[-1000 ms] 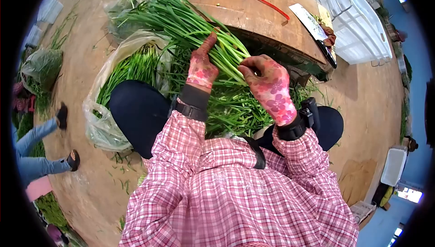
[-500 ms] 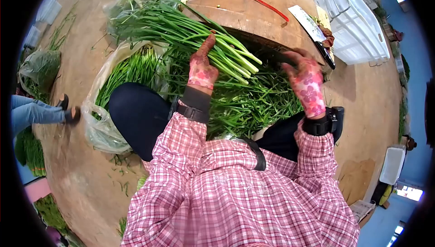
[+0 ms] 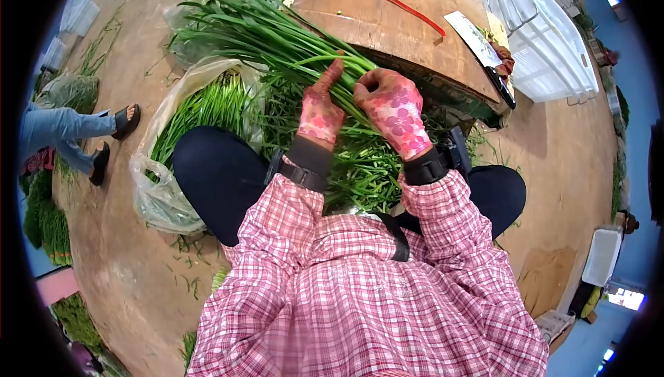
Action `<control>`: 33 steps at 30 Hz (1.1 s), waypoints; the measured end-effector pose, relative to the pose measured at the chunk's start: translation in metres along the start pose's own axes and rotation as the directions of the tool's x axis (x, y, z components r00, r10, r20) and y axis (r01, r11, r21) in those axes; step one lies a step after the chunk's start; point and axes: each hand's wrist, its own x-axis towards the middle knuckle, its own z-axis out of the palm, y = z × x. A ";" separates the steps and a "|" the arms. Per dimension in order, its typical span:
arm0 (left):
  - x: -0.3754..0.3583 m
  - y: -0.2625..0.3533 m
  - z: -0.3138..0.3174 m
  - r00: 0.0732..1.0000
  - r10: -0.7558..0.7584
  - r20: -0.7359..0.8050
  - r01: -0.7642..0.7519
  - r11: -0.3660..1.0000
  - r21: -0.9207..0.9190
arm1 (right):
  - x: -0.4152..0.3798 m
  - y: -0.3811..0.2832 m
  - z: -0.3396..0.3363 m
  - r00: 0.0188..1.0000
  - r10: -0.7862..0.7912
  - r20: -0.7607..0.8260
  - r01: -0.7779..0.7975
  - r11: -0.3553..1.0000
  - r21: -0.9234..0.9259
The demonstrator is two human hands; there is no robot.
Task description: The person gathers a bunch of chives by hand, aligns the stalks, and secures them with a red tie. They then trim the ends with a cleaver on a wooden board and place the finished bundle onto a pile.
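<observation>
My left hand point(image 3: 322, 106), in a pink flowered glove, is closed round a bunch of garlic chives point(image 3: 266, 31). The long green leaves fan out to the upper left. My right hand point(image 3: 395, 108), gloved alike, closes over the pale stem end of the same bunch and hides most of it. Loose chive leaves point(image 3: 366, 173) lie heaped between my knees, below both hands. Left of my hands stands an open plastic bag point(image 3: 149, 145) packed with more chives point(image 3: 211, 111).
A wooden board point(image 3: 387, 28) ahead bears a red strip point(image 3: 394, 2) and a knife with a black handle point(image 3: 503, 88). White plastic crates point(image 3: 546, 45) stand at the right. On the left, a person's legs in jeans point(image 3: 66, 131) show near a tied bag of greens point(image 3: 72, 93).
My right hand has moved left from beside the board onto the stem end and closed there. My left hand keeps hold of the bunch. The person at left has shifted their feet.
</observation>
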 end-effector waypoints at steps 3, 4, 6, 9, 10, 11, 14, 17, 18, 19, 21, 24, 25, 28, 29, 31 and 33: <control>0.006 -0.001 0.000 0.999 -0.040 -0.025 0.037 0.993 -0.113 | 0.003 0.012 -0.010 0.982 0.050 0.184 -0.140 0.843 0.520; 0.005 0.000 0.000 0.998 -0.057 -0.036 0.052 0.990 -0.132 | 0.005 0.018 -0.016 0.962 0.055 0.267 -0.204 0.794 0.573; 0.006 0.002 0.000 0.995 -0.082 -0.060 0.072 0.985 -0.155 | 0.004 0.028 -0.041 0.907 0.033 0.419 -0.314 0.716 0.623; 0.017 0.001 -0.014 0.992 -0.114 -0.058 0.101 0.975 -0.196 | -0.005 0.055 -0.094 0.842 0.071 0.535 -0.442 0.658 0.610; 0.015 0.004 -0.012 0.991 -0.111 -0.075 0.096 0.979 -0.181 | -0.008 0.077 -0.109 0.841 0.105 0.530 -0.453 0.671 0.587; 0.015 0.007 -0.013 0.990 -0.109 -0.094 0.091 0.980 -0.175 | -0.009 0.090 -0.134 0.821 0.143 0.553 -0.423 0.802 0.421; 0.032 0.003 -0.046 0.999 -0.006 -0.038 0.005 1.000 -0.031 | -0.014 0.146 -0.148 0.958 0.256 0.130 -0.075 0.659 -0.748; 0.016 0.003 -0.027 0.999 0.006 -0.051 -0.004 0.999 0.034 | -0.012 0.074 -0.126 0.977 -0.206 0.047 0.210 0.919 -0.334; 0.015 0.005 -0.020 0.993 -0.063 -0.103 0.059 0.997 -0.042 | -0.002 0.059 -0.107 0.966 -0.255 0.039 0.257 0.942 -0.216; 0.017 0.002 -0.024 0.994 -0.072 -0.081 0.066 0.995 -0.069 | 0.005 0.042 -0.091 0.979 -0.180 0.093 0.193 0.967 -0.167; 0.011 0.004 -0.020 0.996 -0.082 -0.043 0.079 0.995 -0.058 | 0.022 0.045 -0.053 0.967 -0.105 0.234 0.125 0.990 -0.070; -0.002 0.009 -0.021 0.995 -0.100 0.002 0.100 0.995 -0.008 | 0.037 0.059 -0.035 0.773 0.023 0.634 -0.285 0.906 0.314; 0.003 0.006 -0.039 0.995 -0.088 0.045 0.087 0.996 0.025 | 0.036 0.070 -0.027 0.750 0.055 0.659 -0.445 0.778 0.442; 0.000 0.006 -0.047 0.981 -0.190 0.029 0.191 0.981 -0.043 | 0.023 0.069 -0.026 0.727 0.059 0.684 -0.644 0.405 0.649; 0.000 0.006 -0.047 0.979 -0.198 0.057 0.201 0.978 -0.060 | 0.024 0.067 -0.027 0.700 0.055 0.712 -0.646 0.472 0.599; 0.003 0.002 -0.054 0.977 -0.191 0.091 0.195 0.980 -0.045 | 0.023 0.063 -0.026 0.647 0.053 0.761 -0.632 0.597 0.495; 0.006 -0.002 -0.058 0.971 -0.164 0.175 0.187 0.975 -0.123 | 0.012 0.060 -0.009 0.834 -0.069 0.548 -0.261 0.825 0.501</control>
